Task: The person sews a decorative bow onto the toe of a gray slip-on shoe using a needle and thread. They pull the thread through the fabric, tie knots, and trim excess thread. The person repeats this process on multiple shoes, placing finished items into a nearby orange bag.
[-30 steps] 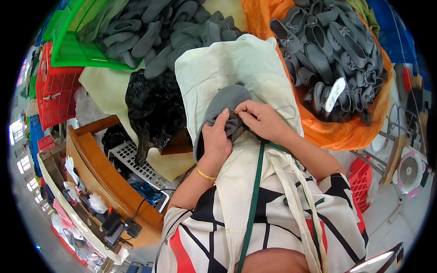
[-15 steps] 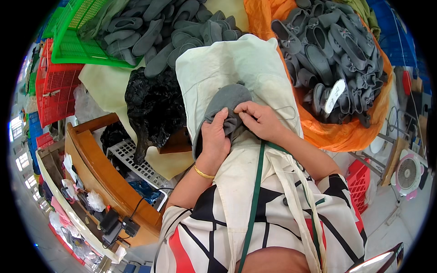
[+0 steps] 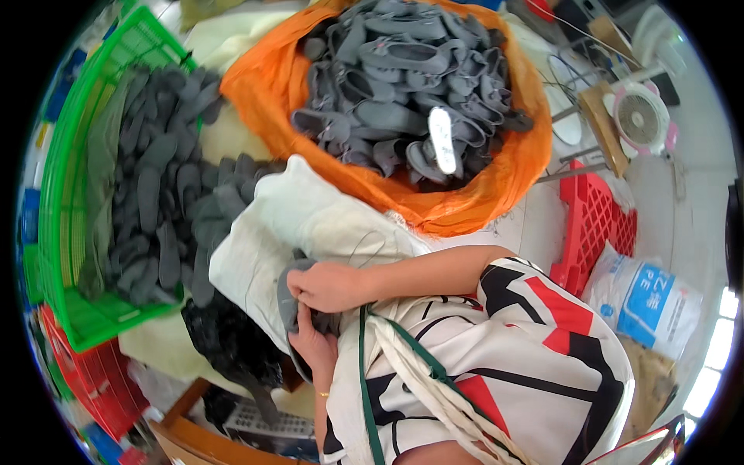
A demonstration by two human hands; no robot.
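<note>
A grey fabric shoe (image 3: 286, 301) lies on the white cloth (image 3: 252, 246) over my lap, partly hidden by my hands. My left hand (image 3: 313, 341) is wrapped round its near side, thumb pointing up along the shoe. My right hand (image 3: 335, 287) is closed over the shoe's upper, its fingertips pinched together just above the left thumb. What sits in that pinch is too small to make out. A thin dark loop of thread (image 3: 366, 239) shows on the cloth beyond my right wrist.
An orange sack (image 3: 260, 74) full of grey bow-trimmed shoes stands ahead, a white sole-shaped piece (image 3: 442, 139) on top. Left is a green crate (image 3: 58, 256) with many grey shoes spilling out. A black plastic bag (image 3: 232, 337), red crate (image 3: 577, 225) and fan (image 3: 642, 116) stand around.
My view has swung to the right, so the orange sack now sits in the middle and the crate of shoes further left. Both hands stay at the shoe, right hand now more over it.
</note>
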